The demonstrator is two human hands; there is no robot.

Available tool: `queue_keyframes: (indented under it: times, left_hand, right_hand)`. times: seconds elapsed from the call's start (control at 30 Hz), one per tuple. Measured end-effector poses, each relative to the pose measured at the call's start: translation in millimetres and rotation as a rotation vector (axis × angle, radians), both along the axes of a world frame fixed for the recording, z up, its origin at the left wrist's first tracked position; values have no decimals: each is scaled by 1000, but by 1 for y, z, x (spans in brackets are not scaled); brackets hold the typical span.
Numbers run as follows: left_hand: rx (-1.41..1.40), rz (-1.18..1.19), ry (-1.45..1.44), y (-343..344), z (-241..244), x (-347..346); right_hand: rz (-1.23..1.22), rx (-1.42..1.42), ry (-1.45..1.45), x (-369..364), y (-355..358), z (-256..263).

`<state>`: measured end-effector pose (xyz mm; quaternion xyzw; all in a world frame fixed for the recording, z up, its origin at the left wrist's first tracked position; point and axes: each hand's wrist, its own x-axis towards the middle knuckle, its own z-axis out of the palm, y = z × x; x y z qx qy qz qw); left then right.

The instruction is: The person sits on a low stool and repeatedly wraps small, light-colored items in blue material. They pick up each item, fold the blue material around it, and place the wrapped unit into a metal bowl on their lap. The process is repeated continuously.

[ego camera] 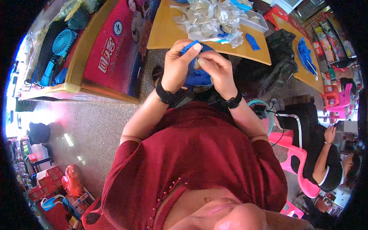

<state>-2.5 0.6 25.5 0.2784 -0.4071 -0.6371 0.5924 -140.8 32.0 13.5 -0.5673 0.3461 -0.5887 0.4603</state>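
Note:
My left hand (178, 61) pinches a small piece of blue fabric (188, 48) between thumb and fingers. Close beside it on the right, my right hand (216, 67) has its thumb and fingertips together at a small pale, beige piece (197, 63), whose kind I cannot tell. Below both hands lies more blue material (198, 78), apparently in a round container over my lap. On the wooden table ahead is a heap of clear plastic bags (205, 20) with beige contents. A flat blue fabric piece (252, 42) rests near that table's front edge.
A wooden-edged counter (73, 83) with a pink printed front stands at the left. To the right are a black plastic bag (277, 57), a second table (312, 82) with blue pieces, and a seated person (325, 161) on a pink plastic chair (302, 172).

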Motion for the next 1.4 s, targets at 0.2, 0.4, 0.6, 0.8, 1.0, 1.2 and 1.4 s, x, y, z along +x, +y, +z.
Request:
queue_keyframes:
  times: [0.2, 0.4, 0.6, 0.8, 1.0, 1.2, 1.4]
  left_hand:
    - [-144, 73, -103, -2, -4, 3]
    - [-111, 52, -80, 4, 2, -1]
    - [-294, 68, -399, -7, -21, 3]
    - [-43, -54, 101, 10, 4, -9]
    - [-48, -158, -66, 10, -7, -7]
    - [-103, -116, -158, 15, -9, -17]
    - [-94, -59, -128, 10, -7, -8]
  right_hand:
    - [-93, -72, 96, 15, 3, -11]
    - [-75, 38, -12, 12, 1, -4]
    - [-236, -234, 312, 12, 3, -5]
    - [-336, -313, 329, 10, 1, 3]
    - [-126, 49, -114, 6, 2, 0]
    - [-197, 105, -136, 0, 1, -2]
    - [-168, -221, 29, 4, -1, -5]
